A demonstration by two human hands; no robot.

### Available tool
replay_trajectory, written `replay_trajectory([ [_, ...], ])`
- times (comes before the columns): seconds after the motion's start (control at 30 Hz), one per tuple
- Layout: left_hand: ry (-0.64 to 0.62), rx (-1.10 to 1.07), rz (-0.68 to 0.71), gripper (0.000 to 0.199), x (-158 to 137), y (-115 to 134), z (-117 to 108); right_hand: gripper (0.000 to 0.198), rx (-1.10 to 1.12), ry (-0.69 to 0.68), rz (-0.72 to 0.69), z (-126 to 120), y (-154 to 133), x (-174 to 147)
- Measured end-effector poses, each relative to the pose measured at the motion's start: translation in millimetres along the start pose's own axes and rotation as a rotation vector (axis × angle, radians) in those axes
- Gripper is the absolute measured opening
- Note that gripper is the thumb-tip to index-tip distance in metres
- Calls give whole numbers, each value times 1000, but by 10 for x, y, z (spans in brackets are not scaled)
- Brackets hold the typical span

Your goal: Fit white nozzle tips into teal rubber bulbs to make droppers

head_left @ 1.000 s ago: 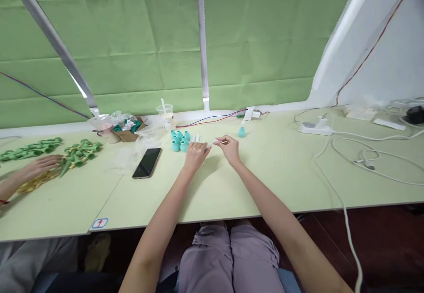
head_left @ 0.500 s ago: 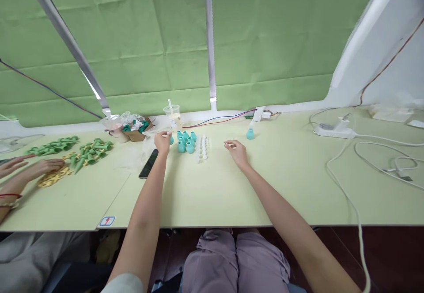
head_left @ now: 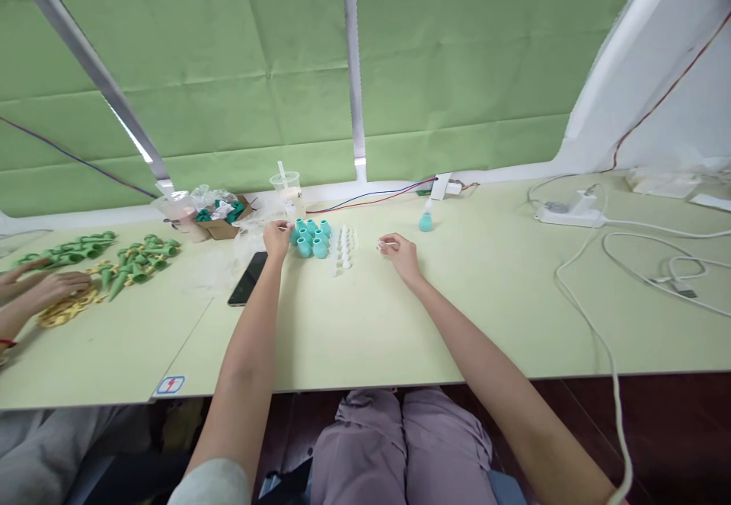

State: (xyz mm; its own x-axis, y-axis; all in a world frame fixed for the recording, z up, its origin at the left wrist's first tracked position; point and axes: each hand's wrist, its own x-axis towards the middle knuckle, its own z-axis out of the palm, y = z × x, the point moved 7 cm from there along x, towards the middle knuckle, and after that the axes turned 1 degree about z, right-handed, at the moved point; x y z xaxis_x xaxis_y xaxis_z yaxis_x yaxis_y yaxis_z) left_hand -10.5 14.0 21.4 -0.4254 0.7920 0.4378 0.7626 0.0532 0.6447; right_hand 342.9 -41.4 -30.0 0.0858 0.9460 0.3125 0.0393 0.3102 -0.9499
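Your left hand (head_left: 276, 240) is at nine o'clock of the teal bulbs (head_left: 318, 249); whether its grip holds one, I can't tell. Your right hand (head_left: 403, 256), at three o'clock of the slender white parts (head_left: 345, 250), pinches a small white piece (head_left: 381, 245). The bulbs look light, probably smooth; hold their round bellies.

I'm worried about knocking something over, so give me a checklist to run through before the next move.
1. Left hand gripping a bulb: cannot tell; it is at the left edge of the turquoise bulbs.
2. Right hand holding something: ok, a small white piece.
3. White parts lined up: ok, in rows right of the bulbs.
4. Phone clear of the left forearm: cannot tell; they overlap in view.
5. Lone white-topped bulb upright: ok.
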Motion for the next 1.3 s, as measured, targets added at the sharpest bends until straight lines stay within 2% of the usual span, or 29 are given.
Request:
replay_trajectory([
  [0.27,29,-23,48,31,16,-45,86,25,30,9,9,0,25,20],
  [0.4,-2,-96,70,33,-2,-73,98,24,12,7,26,5,12,15],
  [0.7,-69,-69,1,37,-122,-165,36,25,68,-20,49,14,-15,-2],
  [0.73,-27,-55,5,39,-151,-134,-21,26,82,-33,54,23,-14,-2],
  [0.8,147,-21,27,45,-258,8,-217,27,127,-51,60,44,-18,-3],
  [0.87,355,-25,98,43,-464,281,-430,29,198,-61,68,71,-34,-11],
  [0.9,404,-41,169,41,-595,467,-485,31,238,-68,73,90,-48,-19],
  [0.93,373,-61,266,38,-732,680,-472,32,272,-77,78,111,-66,-32],
  [0.97,264,-77,384,33,-880,907,-389,33,294,-84,86,130,-85,-48],
  [1.03,-55,-72,622,25,-1243,1315,-94,35,290,-107,110,168,-127,-92],
  [1.1,-233,-54,728,28,-1580,1523,147,34,242,-133,130,195,-172,-144],
  [1.17,-276,-64,710,28,-1765,1554,291,32,185,-154,131,208,-218,-189],
  [1.3,-203,-155,623,24,-1815,1407,320,27,87,-160,81,223,-273,-233],
])
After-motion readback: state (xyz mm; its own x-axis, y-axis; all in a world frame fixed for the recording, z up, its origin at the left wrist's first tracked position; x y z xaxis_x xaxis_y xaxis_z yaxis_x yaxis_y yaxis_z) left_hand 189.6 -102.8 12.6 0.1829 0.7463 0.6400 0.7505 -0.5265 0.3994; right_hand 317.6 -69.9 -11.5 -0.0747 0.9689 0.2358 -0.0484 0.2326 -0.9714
